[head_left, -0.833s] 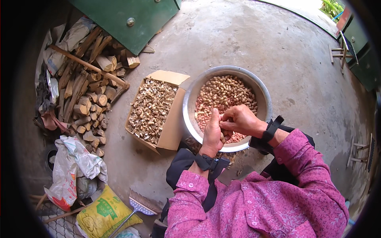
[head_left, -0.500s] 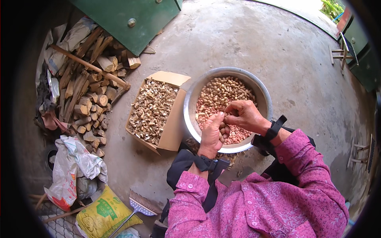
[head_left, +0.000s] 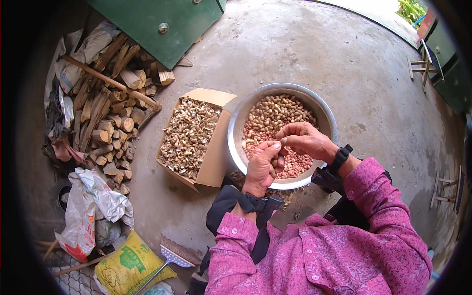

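A wide fisheye looks down from the head — over the metal basin (head_left: 328, 123).

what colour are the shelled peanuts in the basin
The shelled peanuts are pinkish red, showing best in the head view.

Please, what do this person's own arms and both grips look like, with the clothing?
The left sleeve and right sleeve are pink with a paler leafy print. A black strap circles each wrist: left strap, right strap. Left grip and right grip are ungloved.
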Demonstrator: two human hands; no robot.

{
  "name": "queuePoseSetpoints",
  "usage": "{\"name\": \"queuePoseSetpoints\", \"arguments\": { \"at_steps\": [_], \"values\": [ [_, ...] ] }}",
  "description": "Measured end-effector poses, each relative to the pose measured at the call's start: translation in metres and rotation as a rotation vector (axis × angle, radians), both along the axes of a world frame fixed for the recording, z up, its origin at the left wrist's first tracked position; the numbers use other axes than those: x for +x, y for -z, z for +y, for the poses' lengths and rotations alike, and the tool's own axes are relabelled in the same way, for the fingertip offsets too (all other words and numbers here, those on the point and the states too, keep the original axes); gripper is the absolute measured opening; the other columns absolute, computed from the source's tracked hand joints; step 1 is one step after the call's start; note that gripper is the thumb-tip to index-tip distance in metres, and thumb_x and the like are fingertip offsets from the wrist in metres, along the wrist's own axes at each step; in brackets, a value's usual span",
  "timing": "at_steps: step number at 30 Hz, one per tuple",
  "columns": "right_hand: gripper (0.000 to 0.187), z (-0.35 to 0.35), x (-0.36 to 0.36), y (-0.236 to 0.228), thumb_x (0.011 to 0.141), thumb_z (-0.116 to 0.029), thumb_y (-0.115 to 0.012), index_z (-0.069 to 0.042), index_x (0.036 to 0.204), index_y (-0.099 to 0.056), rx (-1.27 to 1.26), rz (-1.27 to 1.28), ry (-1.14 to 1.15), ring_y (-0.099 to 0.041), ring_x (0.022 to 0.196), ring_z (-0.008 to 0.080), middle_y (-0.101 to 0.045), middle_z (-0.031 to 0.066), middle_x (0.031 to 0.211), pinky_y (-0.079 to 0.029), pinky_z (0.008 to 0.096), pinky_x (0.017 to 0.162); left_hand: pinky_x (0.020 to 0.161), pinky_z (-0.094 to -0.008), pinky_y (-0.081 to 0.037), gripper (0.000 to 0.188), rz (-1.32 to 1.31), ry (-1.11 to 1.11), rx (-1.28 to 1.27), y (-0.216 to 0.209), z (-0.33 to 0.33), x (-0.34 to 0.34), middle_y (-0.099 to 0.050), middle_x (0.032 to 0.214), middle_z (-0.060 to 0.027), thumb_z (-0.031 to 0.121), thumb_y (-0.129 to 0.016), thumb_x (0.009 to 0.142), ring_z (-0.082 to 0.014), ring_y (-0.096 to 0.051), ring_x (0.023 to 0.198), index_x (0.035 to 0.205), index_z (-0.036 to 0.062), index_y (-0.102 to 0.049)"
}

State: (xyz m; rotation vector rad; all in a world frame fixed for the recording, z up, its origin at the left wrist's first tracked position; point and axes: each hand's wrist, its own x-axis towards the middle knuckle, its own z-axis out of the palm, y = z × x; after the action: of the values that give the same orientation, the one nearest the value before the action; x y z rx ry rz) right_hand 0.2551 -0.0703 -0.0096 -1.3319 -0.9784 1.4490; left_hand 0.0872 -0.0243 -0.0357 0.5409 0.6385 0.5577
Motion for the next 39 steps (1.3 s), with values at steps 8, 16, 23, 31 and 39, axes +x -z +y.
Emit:
{"name": "queuePoseSetpoints", "arguments": {
  "at_steps": [8, 16, 23, 31, 39],
  "values": [
    [0.026, 0.001, -0.002, 0.006, 0.081, -0.017, -0.058, 0.004, 0.097, -0.061, -0.052, 0.100, -0.018, -0.050, 0.065, 0.0070, -0.057, 0.0025, 0.075, -0.039, 0.0205, 0.054, 0.044, -0.0198, -0.044, 0.009, -0.031, -0.027, -0.015, 0.000, 0.000, -0.001, -0.060, 0.073, -0.0050, 0.006, -0.057, 0.085, -0.0103, -0.054, 0.053, 0.094, 0.0042, -0.057],
    [0.026, 0.000, -0.001, 0.009, 0.084, -0.018, -0.055, 0.005, 0.095, -0.061, 0.012, -0.015, -0.033, -0.052, 0.067, 0.0088, -0.057, 0.0047, 0.075, -0.043, 0.0240, 0.056, 0.040, -0.0189, -0.044, 0.007, 0.009, -0.018, -0.006, -0.003, 0.000, 0.001, -0.061, 0.072, -0.0055, 0.008, -0.055, 0.087, -0.0081, -0.054, 0.048, 0.092, 0.0030, -0.058],
    [0.028, 0.000, -0.006, 0.004, 0.082, -0.023, -0.057, 0.002, 0.091, -0.062, -0.002, 0.006, -0.070, -0.050, 0.064, 0.0092, -0.056, 0.0031, 0.071, -0.040, 0.0244, 0.054, 0.041, -0.0180, -0.041, 0.011, -0.037, 0.036, 0.035, -0.008, 0.003, -0.008, -0.062, 0.072, -0.0058, 0.003, -0.059, 0.083, -0.0084, -0.054, 0.050, 0.094, 0.0026, -0.058],
    [0.027, -0.002, -0.009, 0.004, 0.085, -0.024, -0.056, 0.003, 0.089, -0.060, 0.030, 0.028, -0.113, -0.046, 0.054, 0.0076, -0.049, -0.0004, 0.060, -0.035, 0.0232, 0.046, 0.041, -0.0183, -0.039, 0.009, -0.005, 0.061, 0.076, -0.011, 0.009, -0.021, -0.062, 0.073, -0.0087, 0.005, -0.062, 0.080, -0.0105, -0.054, 0.052, 0.088, 0.0030, -0.058],
    [0.029, 0.000, -0.013, 0.006, 0.086, -0.028, -0.056, 0.001, 0.086, -0.059, -0.017, 0.020, -0.171, -0.046, 0.056, 0.0077, -0.048, -0.0006, 0.062, -0.036, 0.0236, 0.048, 0.042, -0.0192, -0.041, 0.010, 0.020, 0.038, 0.066, -0.010, 0.009, -0.023, -0.061, 0.071, -0.0077, 0.005, -0.062, 0.079, -0.0107, -0.054, 0.051, 0.087, 0.0045, -0.057]
  ]
}}
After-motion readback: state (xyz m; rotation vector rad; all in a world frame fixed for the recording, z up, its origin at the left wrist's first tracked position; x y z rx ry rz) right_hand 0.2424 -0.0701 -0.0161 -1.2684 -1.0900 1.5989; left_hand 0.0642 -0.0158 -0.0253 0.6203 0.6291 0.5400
